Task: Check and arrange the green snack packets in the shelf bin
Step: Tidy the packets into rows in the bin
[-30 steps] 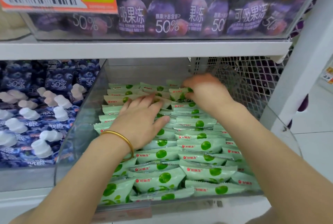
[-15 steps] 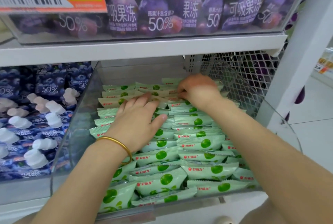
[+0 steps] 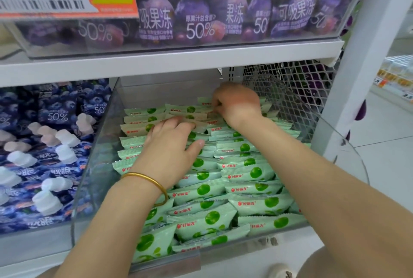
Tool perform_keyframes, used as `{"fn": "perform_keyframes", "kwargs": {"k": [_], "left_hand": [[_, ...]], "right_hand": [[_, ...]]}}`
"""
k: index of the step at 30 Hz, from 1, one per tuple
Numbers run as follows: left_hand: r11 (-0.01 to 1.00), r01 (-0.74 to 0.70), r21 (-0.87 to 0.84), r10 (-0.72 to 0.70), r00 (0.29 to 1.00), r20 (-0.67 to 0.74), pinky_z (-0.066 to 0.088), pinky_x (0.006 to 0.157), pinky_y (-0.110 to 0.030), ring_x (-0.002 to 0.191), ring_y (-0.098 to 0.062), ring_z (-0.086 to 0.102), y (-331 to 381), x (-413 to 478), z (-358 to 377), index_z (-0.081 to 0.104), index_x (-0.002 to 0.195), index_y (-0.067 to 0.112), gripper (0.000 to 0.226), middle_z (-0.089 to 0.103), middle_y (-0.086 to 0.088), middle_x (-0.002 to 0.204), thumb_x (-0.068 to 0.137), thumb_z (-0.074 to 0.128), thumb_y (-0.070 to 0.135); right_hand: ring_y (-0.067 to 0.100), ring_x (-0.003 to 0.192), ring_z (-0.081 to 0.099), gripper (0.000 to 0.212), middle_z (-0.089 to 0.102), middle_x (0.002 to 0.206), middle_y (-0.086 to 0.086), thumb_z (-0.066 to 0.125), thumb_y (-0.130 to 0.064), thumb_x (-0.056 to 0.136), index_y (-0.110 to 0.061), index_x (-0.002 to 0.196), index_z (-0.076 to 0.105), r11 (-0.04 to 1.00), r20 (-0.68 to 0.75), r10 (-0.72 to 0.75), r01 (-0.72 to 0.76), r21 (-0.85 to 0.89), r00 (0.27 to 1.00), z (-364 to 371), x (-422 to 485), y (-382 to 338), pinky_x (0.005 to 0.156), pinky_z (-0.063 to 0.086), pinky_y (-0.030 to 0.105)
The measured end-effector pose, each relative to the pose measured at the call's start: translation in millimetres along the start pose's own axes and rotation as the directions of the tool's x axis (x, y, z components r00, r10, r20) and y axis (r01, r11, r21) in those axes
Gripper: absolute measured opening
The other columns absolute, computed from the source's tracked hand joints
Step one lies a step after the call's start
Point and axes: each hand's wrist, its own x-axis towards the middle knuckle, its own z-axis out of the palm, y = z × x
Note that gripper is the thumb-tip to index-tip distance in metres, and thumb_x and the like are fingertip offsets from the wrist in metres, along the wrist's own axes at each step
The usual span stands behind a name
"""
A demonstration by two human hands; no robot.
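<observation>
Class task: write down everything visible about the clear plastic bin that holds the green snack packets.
The clear plastic shelf bin is a glossy, transparent, open-topped box with a rounded front right corner. It sits on the lower shelf, blue spouted pouches at its left, white mesh at its right. Pale green snack packets fill it in overlapping rows. The left hand rests flat on them; the right hand curls over packets near the back wall, grip unclear.

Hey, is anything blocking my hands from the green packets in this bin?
Nothing visible does. The left hand lies flat on the green packets in the middle rows, and the right hand curls its fingers round packets at the back. The shelf above the clear bin leaves an open gap over them.
</observation>
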Motion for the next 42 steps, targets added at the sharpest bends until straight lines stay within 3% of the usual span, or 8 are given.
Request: {"fn": "perform_keyframes", "kwargs": {"k": [11, 16, 19, 23, 27, 32, 36, 42], "left_hand": [[0.955, -0.066, -0.288, -0.022, 0.955, -0.295, 0.023, 0.097, -0.019, 0.126, -0.026, 0.039, 1.2, -1.3, -12.9, 0.047, 0.133, 0.007, 0.038, 0.048, -0.015, 0.133, 0.096, 0.044, 0.013], [0.796, -0.069, -0.601, -0.13, 0.95, -0.282, 0.026, 0.088, -0.001, 0.115, -0.005, 0.043, 7.4, -16.7, -27.0, 0.05, 0.131, 0.013, 0.034, 0.05, 0.006, 0.125, 0.099, 0.039, 0.016], [0.639, -0.02, -0.769, -0.136, 0.981, -0.139, 0.035, 0.106, -0.026, 0.118, -0.007, 0.05, 10.6, -25.9, -26.5, 0.053, 0.126, 0.02, 0.032, 0.055, 0.008, 0.126, 0.099, 0.039, 0.025], [0.472, 0.085, -0.877, -0.063, 0.996, 0.063, 0.051, 0.078, -0.026, 0.087, -0.01, 0.064, 14.1, -34.5, -26.6, 0.064, 0.112, 0.015, 0.026, 0.069, 0.002, 0.101, 0.096, 0.046, 0.026], [0.316, 0.14, -0.938, -0.022, 0.99, 0.141, 0.055, 0.066, -0.024, 0.072, -0.011, 0.067, 11.5, -39.3, -29.3, 0.066, 0.101, 0.006, 0.018, 0.073, -0.006, 0.09, 0.09, 0.055, 0.015], [0.33, 0.133, -0.935, -0.2, 0.977, 0.069, 0.05, 0.087, -0.048, 0.088, -0.02, 0.066, 9.0, -34.2, -26.1, 0.059, 0.108, 0.006, 0.023, 0.072, -0.009, 0.1, 0.088, 0.059, 0.018], [0.289, 0.099, -0.952, -0.184, 0.982, 0.046, 0.057, 0.075, -0.033, 0.089, -0.02, 0.069, 11.1, -33.8, -24.1, 0.058, 0.109, 0.007, 0.021, 0.073, -0.007, 0.099, 0.091, 0.055, 0.017], [0.242, 0.03, -0.97, 0.031, 0.999, 0.039, 0.056, 0.083, -0.03, 0.1, -0.023, 0.067, 12.5, -33.9, -23.9, 0.051, 0.126, 0.011, 0.047, 0.068, -0.008, 0.113, 0.083, 0.057, -0.007]], "right_hand": [[0.012, 0.085, 0.058, 0.008, 0.067, 0.087, 0.007, 0.064, -0.004, 0.081, -0.004, 0.087, 0.069, 0.829, -0.623, -0.049, 0.38, 0.411, 0.781, -23.0, -63.1, 17.5, 0.077, 0.044, 0.02], [0.014, 0.082, 0.065, 0.018, 0.068, 0.089, 0.001, 0.062, 0.004, 0.08, -0.012, 0.085, 0.069, 0.436, -0.495, 0.05, 0.427, 0.792, 0.867, -33.7, -95.3, 4.4, 0.073, 0.053, 0.026], [0.025, 0.08, 0.065, 0.03, 0.068, 0.079, 0.004, 0.051, 0.008, 0.068, -0.019, 0.067, 0.064, 0.098, -0.366, 0.088, 0.358, 0.929, 0.926, -38.4, -95.0, -3.8, 0.067, 0.052, 0.031], [0.024, 0.078, 0.065, 0.031, 0.07, 0.08, 0.007, 0.045, 0.007, 0.068, -0.018, 0.058, 0.061, -0.221, -0.211, 0.017, 0.21, 0.952, 0.977, -39.3, -92.1, -10.0, 0.065, 0.051, 0.031], [0.02, 0.076, 0.065, 0.029, 0.072, 0.089, 0.006, 0.044, 0.011, 0.085, -0.009, 0.081, 0.066, -0.23, -0.058, 0.129, 0.087, 0.969, 0.99, -38.2, -88.6, -7.7, 0.067, 0.052, 0.031], [0.017, 0.073, 0.068, 0.036, 0.072, 0.09, 0.006, 0.038, -0.038, 0.1, -0.012, 0.105, 0.063, -0.107, 0.151, 0.1, -0.14, 0.984, 0.984, -30.2, -94.3, 1.2, 0.058, 0.053, 0.03], [0.003, 0.079, 0.068, 0.021, 0.073, 0.089, -0.011, 0.059, -0.03, 0.089, -0.023, 0.109, 0.063, 0.152, 0.046, 0.039, -0.051, 0.987, 0.998, -29.5, -103.3, -0.5, 0.068, 0.053, 0.024], [0.008, 0.078, 0.069, 0.018, 0.074, 0.089, -0.006, 0.058, -0.018, 0.091, -0.02, 0.107, 0.064, 0.067, 0.007, 0.108, -0.015, 0.998, 0.994, -28.1, -104.0, 5.1, 0.073, 0.052, 0.031]]}}
